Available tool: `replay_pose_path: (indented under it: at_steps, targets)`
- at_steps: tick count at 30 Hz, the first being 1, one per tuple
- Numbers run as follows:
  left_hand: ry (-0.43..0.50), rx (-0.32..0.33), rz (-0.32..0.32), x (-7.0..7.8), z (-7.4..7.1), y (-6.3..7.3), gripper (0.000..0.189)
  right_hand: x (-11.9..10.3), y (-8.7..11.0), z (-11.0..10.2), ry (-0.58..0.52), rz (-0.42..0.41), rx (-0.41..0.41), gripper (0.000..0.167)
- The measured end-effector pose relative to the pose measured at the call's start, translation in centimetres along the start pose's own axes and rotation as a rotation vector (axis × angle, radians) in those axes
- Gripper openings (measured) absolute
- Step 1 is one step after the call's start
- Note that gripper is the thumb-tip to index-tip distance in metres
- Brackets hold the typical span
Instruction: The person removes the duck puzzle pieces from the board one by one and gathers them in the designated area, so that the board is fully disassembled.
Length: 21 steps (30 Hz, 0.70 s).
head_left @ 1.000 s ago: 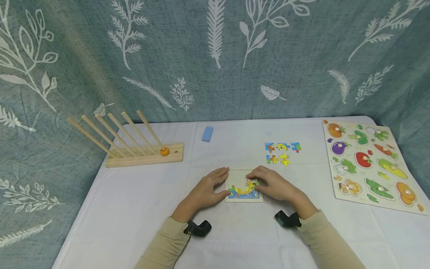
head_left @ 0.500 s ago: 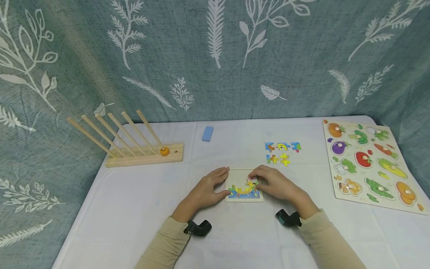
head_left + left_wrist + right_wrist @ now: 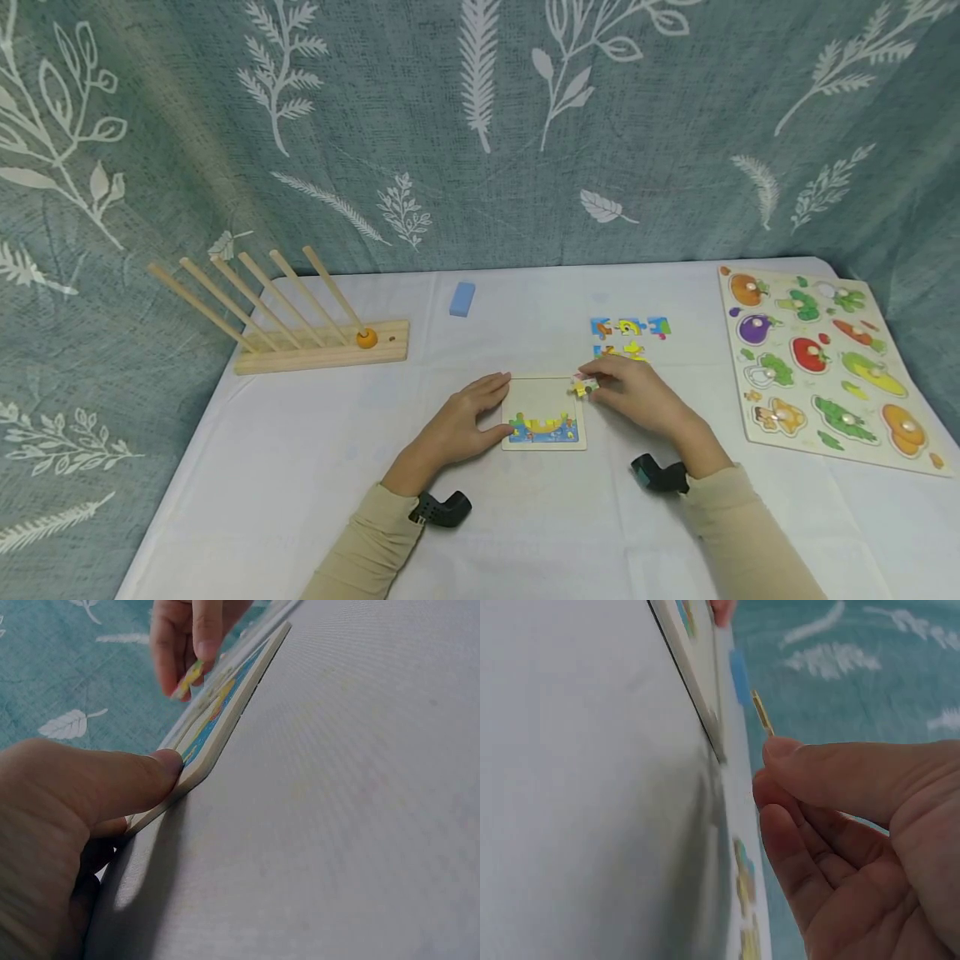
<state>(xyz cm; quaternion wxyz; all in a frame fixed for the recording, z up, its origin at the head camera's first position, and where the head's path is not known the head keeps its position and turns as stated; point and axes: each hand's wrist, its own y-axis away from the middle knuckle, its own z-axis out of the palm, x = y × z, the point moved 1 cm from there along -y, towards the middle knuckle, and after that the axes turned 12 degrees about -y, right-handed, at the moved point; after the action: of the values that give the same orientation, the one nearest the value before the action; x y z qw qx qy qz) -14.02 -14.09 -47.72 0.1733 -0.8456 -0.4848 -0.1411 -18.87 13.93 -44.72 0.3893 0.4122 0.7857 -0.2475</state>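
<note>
A small wooden jigsaw board (image 3: 538, 392) lies on the white table, its lower rows filled with blue and yellow pieces and its upper part bare wood. My left hand (image 3: 460, 425) rests along the board's left edge; in the left wrist view the straight thumb (image 3: 142, 780) presses on the rim near a corner. Between thumb and fingers, my right hand (image 3: 645, 400) pinches a jigsaw piece (image 3: 583, 387), yellow with pink and green, raised by the board's upper right corner. In the right wrist view that piece (image 3: 762, 712) appears edge-on, apart from the board.
Several loose jigsaw pieces (image 3: 628, 327) lie beyond my right hand, partly hidden by it. A vegetable knob puzzle (image 3: 832, 367) is at the right. At the left stands a peg rack (image 3: 322, 357) with an orange bead (image 3: 367, 338). A blue block (image 3: 462, 299) lies farther back.
My right hand has lifted the jigsaw piece off the board's right side and moved it up and right, now covering part of the loose pieces. The left hand has stayed in place.
</note>
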Motion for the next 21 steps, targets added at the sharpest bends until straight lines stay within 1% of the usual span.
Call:
replay_pose_path:
  at_steps: [6, 11, 16, 18, 21]
  targets:
    - [0.000, 0.003, 0.005, 0.0, 0.0, 0.0, 0.063, 1.5, 0.6, -2.8, 0.002, 0.053, 0.111, 0.035]
    - [-0.002, -0.005, 0.004, 0.0, 0.0, 0.0, 0.064, 3.0, 1.5, -5.0, 0.030, 0.147, 0.204, 0.036]
    - [-0.006, -0.002, 0.005, 0.1, -0.1, 0.0, 0.064, 4.2, 2.2, -6.3, 0.051, 0.243, 0.253, 0.040]
    - [-0.007, -0.001, 0.003, 0.1, -0.1, 0.0, 0.064, 4.7, 2.5, -6.5, 0.053, 0.257, 0.265, 0.040]
    - [-0.008, -0.001, 0.001, 0.2, -0.2, 0.0, 0.064, 5.3, 2.7, -6.7, 0.063, 0.252, 0.273, 0.039]
